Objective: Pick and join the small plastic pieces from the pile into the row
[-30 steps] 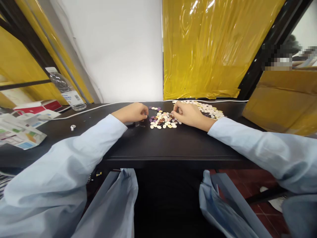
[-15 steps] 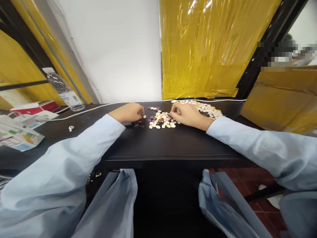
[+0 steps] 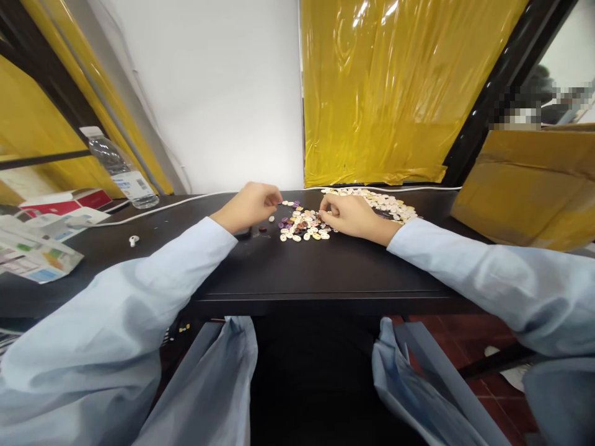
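Note:
Small oval buttons, cream, yellow, brown and purple, lie in a loose pile (image 3: 304, 226) on the black table (image 3: 297, 266). My left hand (image 3: 253, 204) is at the far left of the pile, its thumb and fingers closed beside a short row of purple and cream buttons (image 3: 290, 204). What lies between those fingertips is hidden. My right hand (image 3: 351, 214) rests at the pile's right edge with thumb and forefinger pinched; anything in the pinch is too small to make out. A cream button (image 3: 271, 219) and a brown button (image 3: 263, 228) lie apart, below my left hand.
Behind my right hand spreads a larger heap of pale buttons (image 3: 388, 203). A cardboard box (image 3: 525, 192) stands at right. On the left are a plastic bottle (image 3: 125, 173), a white earbud (image 3: 133, 240) and a printed packet (image 3: 41, 251). A white cable (image 3: 186, 201) runs along the back.
My left hand has moved up and right, from the loose cream button to the short row of purple and cream buttons. My right hand has stayed almost still.

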Motion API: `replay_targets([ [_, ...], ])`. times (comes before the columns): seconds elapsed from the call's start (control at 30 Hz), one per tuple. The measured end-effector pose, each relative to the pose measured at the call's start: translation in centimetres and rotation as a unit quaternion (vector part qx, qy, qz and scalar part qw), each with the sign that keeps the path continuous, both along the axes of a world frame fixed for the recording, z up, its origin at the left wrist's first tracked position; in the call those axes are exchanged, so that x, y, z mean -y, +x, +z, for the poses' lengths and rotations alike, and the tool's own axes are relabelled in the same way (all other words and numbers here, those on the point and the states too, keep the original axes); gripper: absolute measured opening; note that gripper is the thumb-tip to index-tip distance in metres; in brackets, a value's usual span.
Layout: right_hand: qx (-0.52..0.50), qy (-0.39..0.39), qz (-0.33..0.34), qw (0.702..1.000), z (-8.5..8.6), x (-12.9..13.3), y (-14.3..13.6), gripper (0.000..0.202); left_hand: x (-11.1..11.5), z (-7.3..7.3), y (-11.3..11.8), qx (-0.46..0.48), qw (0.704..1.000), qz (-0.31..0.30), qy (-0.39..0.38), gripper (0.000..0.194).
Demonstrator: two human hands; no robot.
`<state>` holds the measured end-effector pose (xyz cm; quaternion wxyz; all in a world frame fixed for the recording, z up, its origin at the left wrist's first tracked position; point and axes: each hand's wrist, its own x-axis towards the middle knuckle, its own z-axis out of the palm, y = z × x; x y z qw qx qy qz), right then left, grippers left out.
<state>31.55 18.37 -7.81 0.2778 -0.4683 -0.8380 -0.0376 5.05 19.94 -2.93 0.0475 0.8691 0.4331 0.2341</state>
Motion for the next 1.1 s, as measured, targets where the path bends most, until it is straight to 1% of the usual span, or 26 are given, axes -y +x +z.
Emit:
replay_targets([
  [0.07,0.008,0.009,0.02,1.0,-0.1,0.0,0.0,0.019,0.6,-0.2,0.9,0.081,0.996,-0.045,-0.005,0.015],
  [0.13,0.018,0.01,0.05,0.999,-0.2,0.1,0.0,0.021,1.4,-0.5,1.8,0.129,0.987,-0.093,-0.024,0.014],
  [0.3,0.016,0.009,0.111,0.994,-0.3,0.6,-0.2,0.023,2.4,-1.5,3.4,0.163,0.965,-0.184,-0.092,0.018],
  [0.4,0.0,0.035,0.14,0.99,-0.4,0.6,-0.2,0.017,2.5,-1.8,3.7,0.172,0.956,-0.218,-0.095,0.016],
  [0.53,-0.023,0.075,0.167,0.983,-0.7,0.6,-0.2,0.016,2.4,-1.8,3.7,0.183,0.951,-0.242,-0.064,0.014],
  [0.67,-0.042,0.088,0.172,0.98,-0.9,0.6,-0.3,0.019,2.4,-2.0,3.7,0.188,0.946,-0.26,-0.039,0.014],
  [0.77,-0.074,0.093,0.178,0.977,-1.0,0.7,-0.6,0.021,2.4,-1.9,3.7,0.184,0.948,-0.26,-0.02,0.011],
  [0.9,-0.109,0.091,0.187,0.972,-1.1,0.7,-0.7,0.019,2.6,-1.6,3.7,0.178,0.95,-0.257,0.007,0.01],
  [1.1,-0.117,0.089,0.187,0.971,-1.2,0.4,-0.7,0.015,2.4,-1.9,3.8,0.128,0.956,-0.259,0.057,0.011],
])
